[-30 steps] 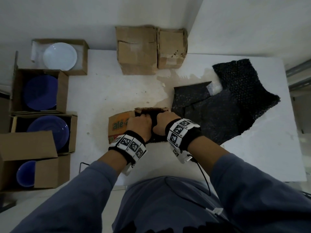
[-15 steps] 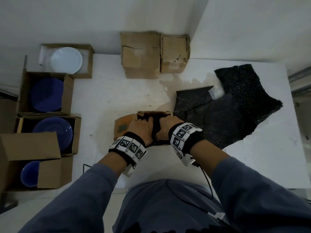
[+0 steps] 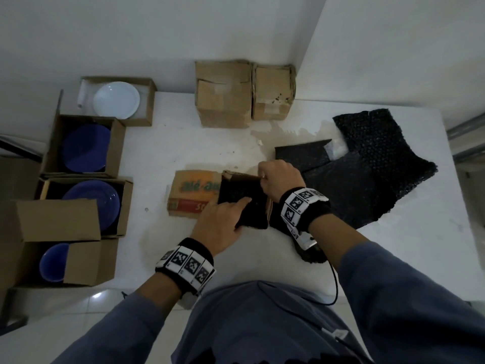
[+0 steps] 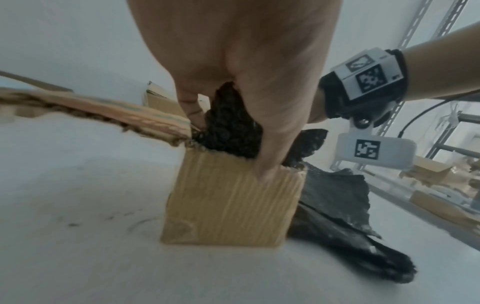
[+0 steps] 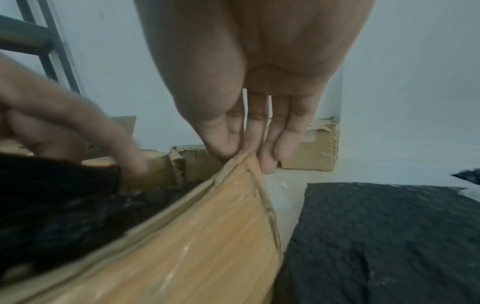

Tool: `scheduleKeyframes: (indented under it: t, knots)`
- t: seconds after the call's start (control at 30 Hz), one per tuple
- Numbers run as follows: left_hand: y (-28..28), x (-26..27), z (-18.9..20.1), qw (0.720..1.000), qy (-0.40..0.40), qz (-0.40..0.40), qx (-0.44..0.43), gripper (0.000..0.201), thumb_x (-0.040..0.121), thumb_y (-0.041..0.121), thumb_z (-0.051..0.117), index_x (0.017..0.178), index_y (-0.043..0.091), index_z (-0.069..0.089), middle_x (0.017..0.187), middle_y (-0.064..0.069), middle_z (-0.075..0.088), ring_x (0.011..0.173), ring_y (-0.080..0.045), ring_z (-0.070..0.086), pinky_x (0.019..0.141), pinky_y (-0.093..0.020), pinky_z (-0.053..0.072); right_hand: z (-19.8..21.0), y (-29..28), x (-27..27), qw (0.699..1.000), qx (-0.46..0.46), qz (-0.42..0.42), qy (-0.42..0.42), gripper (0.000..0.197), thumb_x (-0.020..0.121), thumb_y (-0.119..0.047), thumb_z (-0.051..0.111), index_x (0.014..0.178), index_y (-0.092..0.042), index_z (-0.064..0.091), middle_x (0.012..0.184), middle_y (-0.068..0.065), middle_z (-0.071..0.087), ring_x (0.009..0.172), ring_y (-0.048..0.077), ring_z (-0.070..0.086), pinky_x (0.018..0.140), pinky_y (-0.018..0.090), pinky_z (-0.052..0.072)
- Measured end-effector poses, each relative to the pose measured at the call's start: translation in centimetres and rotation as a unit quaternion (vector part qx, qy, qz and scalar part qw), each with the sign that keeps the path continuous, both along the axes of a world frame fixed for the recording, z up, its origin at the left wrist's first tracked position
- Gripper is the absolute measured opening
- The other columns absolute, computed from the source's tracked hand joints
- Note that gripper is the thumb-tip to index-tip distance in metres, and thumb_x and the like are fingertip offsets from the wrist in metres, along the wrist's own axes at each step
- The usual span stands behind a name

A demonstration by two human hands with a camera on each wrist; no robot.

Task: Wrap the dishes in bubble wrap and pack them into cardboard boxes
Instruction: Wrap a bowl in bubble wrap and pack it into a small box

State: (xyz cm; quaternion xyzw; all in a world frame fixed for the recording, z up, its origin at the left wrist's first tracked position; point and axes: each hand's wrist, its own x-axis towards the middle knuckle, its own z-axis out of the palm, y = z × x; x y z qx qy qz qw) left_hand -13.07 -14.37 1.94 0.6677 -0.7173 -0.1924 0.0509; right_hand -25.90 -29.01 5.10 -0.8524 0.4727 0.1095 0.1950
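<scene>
A small printed cardboard box (image 3: 191, 195) stands near the table's front edge. A dish wrapped in black bubble wrap (image 3: 241, 195) sits in its open top. My left hand (image 3: 236, 208) lies on the bundle from the near side and presses it with straight fingers. In the left wrist view the thumb (image 4: 270, 164) rests against the box's (image 4: 228, 205) near wall, and the bundle (image 4: 231, 133) sticks out above the rim. My right hand (image 3: 262, 177) pinches the box's right flap (image 5: 233, 185) between thumb and fingers (image 5: 280, 144). The dish itself is hidden.
Loose black bubble wrap sheets (image 3: 367, 174) lie just right of the box. Two closed cartons (image 3: 223, 93) stand at the back wall. Open boxes at the left hold blue plates (image 3: 86, 148), a blue bowl (image 3: 52, 261) and a white plate (image 3: 116, 99).
Both hands were together on top of the bundle. Now my left hand has drawn back to the near side, and my right hand has shifted to the box's right flap.
</scene>
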Motion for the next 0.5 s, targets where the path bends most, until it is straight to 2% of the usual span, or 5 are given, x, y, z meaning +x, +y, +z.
scheduleKeyframes:
  t: [0.07, 0.13, 0.27, 0.4, 0.5]
  knots:
    - [0.2, 1.2, -0.3, 0.999, -0.024, -0.010, -0.025, 0.043, 0.071, 0.019, 0.075, 0.113, 0.028, 0.068, 0.092, 0.006, 0.070, 0.085, -0.021, 0.064, 0.074, -0.036, 0.040, 0.4, 0.4, -0.7, 0.999, 0.027, -0.029, 0.019, 0.018, 0.084, -0.015, 0.061, 0.102, -0.012, 0.061, 0.102, 0.013, 0.059, 0.095, 0.036, 0.059, 0.078, 0.040, 0.051]
    - [0.2, 2.5, -0.3, 0.996, -0.049, -0.012, -0.067, 0.038, 0.059, 0.007, 0.078, 0.090, 0.029, 0.071, 0.082, 0.009, 0.067, 0.081, -0.021, 0.063, 0.073, -0.035, 0.034, 0.7, 0.8, -1.3, 0.996, 0.064, -0.036, 0.054, 0.023, 0.083, -0.018, 0.065, 0.103, -0.010, 0.060, 0.105, 0.013, 0.056, 0.098, 0.035, 0.057, 0.081, 0.041, 0.052]
    - [-0.3, 4.7, 0.6, 0.989, -0.035, 0.052, -0.134, 0.048, 0.055, -0.012, 0.063, 0.086, 0.025, 0.069, 0.088, 0.006, 0.066, 0.085, -0.024, 0.064, 0.077, -0.038, 0.035, 0.8, 2.5, -1.8, 0.989, 0.108, -0.004, 0.100, 0.032, 0.088, -0.036, 0.065, 0.104, -0.010, 0.057, 0.108, 0.011, 0.055, 0.097, 0.034, 0.059, 0.078, 0.040, 0.052]
    - [0.4, 2.9, 1.6, 0.979, 0.034, 0.154, -0.132, 0.018, 0.076, 0.015, 0.064, 0.092, 0.022, 0.068, 0.104, 0.000, 0.051, 0.091, -0.022, 0.052, 0.066, -0.035, 0.044, 0.5, 3.3, -1.6, 0.999, 0.019, -0.027, 0.041, 0.031, 0.087, -0.039, 0.063, 0.106, -0.016, 0.059, 0.104, 0.009, 0.059, 0.096, 0.033, 0.061, 0.076, 0.038, 0.050]
    - [1.5, 0.7, 0.9, 0.962, 0.077, 0.258, -0.047, 0.026, 0.081, 0.036, 0.072, 0.101, 0.024, 0.061, 0.116, -0.002, 0.034, 0.098, -0.020, 0.046, 0.066, -0.034, 0.051, -0.3, 3.3, -1.5, 1.000, -0.007, -0.002, -0.026, 0.037, 0.083, -0.027, 0.067, 0.116, -0.019, 0.052, 0.112, 0.006, 0.054, 0.098, 0.029, 0.059, 0.074, 0.038, 0.051]
